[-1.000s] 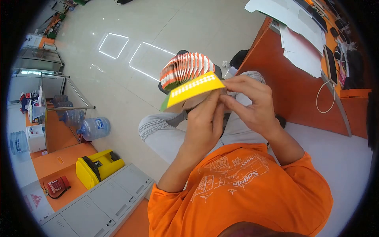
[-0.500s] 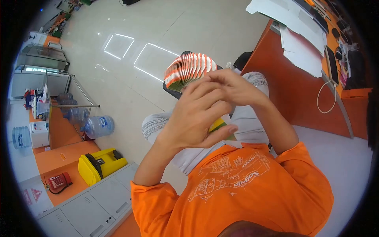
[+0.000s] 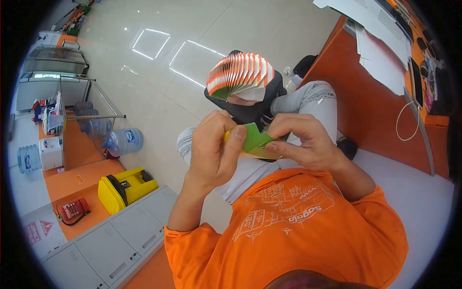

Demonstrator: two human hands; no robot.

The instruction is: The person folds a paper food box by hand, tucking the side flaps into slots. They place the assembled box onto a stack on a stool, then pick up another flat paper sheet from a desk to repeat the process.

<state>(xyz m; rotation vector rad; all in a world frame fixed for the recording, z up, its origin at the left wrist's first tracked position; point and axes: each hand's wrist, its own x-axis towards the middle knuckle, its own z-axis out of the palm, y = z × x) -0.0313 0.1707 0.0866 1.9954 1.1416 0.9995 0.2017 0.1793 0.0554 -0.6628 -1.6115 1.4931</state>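
Between my two hands, above my lap, is a piece of folded green paper (image 3: 256,138) with yellow showing at its left edge. My left hand (image 3: 217,148) pinches its left side, thumb on top. On the other side, my right hand (image 3: 305,144) grips the right part between thumb and fingers. The paper's top edge has a notch between the hands, and its lower side looks pale. Beyond my hands, a pleated orange, white and green paper fan (image 3: 240,74) rests on a black object (image 3: 250,111) by my knees.
To the right stands an orange-sided desk (image 3: 332,79) with white sheets (image 3: 380,62) and a phone (image 3: 416,84) on a cable. Leftward are large water bottles (image 3: 126,142), a yellow bin (image 3: 126,189), a fire extinguisher (image 3: 73,210) and grey lockers (image 3: 120,241).
My hands were overlapping and covering the paper; now they are apart and lower, each gripping one side of it. The pleated fan shows more fully. The view has shifted slightly.
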